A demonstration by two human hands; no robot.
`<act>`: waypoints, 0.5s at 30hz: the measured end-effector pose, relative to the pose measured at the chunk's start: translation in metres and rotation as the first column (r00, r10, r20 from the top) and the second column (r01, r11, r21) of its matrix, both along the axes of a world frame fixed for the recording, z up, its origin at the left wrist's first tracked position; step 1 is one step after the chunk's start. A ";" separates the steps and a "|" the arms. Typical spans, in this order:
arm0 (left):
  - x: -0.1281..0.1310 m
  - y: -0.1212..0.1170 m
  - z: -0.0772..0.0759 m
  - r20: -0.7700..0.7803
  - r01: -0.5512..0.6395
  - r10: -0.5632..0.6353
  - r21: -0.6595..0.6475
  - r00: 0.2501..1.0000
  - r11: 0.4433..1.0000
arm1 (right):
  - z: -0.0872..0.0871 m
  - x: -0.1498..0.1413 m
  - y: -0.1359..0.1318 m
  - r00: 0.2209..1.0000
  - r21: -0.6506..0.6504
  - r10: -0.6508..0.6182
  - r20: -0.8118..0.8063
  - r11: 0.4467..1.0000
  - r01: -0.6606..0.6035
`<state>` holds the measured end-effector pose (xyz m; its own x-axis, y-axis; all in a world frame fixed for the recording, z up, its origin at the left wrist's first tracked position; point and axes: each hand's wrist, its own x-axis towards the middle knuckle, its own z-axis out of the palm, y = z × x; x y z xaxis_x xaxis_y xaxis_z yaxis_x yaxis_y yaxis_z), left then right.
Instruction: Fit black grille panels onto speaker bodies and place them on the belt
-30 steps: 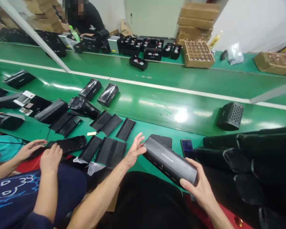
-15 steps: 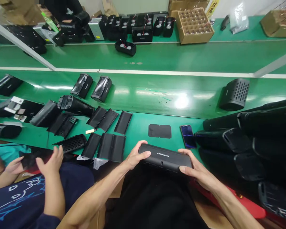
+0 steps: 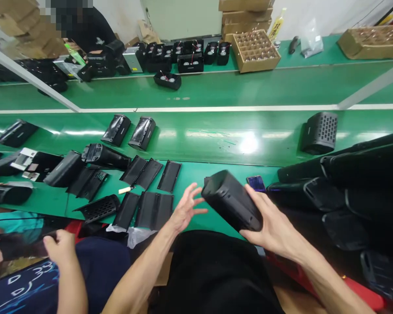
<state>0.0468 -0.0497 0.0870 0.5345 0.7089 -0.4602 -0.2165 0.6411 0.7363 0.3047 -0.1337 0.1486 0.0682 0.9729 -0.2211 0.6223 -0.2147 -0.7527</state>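
While our right hand clamps a black speaker housing, fingers over the top and thumb underneath, our left hand stands open, its fingers spread just beside the housing and apparently not touching it. We hold the housing tilted in the air above the edge of a green workbench, its far end pointing up and to the left. A phone lies just past it, partly hidden behind it. To the left, on the bench, lie flat black panels, a black perforated grille and a small cream stick. Two glossy black shells sit further out. An assembled grilled speaker stands alone to the right, beside a heap of black housings. At lower left, a co-worker's hand holds a black piece; a clear plastic bag lies near it. On the far bench, a row of black units with red wires stands near a cardboard tray of round parts, with a seated person in dark clothing behind the row.
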 end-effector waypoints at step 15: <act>-0.027 -0.034 0.009 -0.171 0.206 -0.199 0.027 0.965 0.978 | -0.054 0.007 -0.098 0.844 -0.242 -0.330 -0.423 0.938 0.246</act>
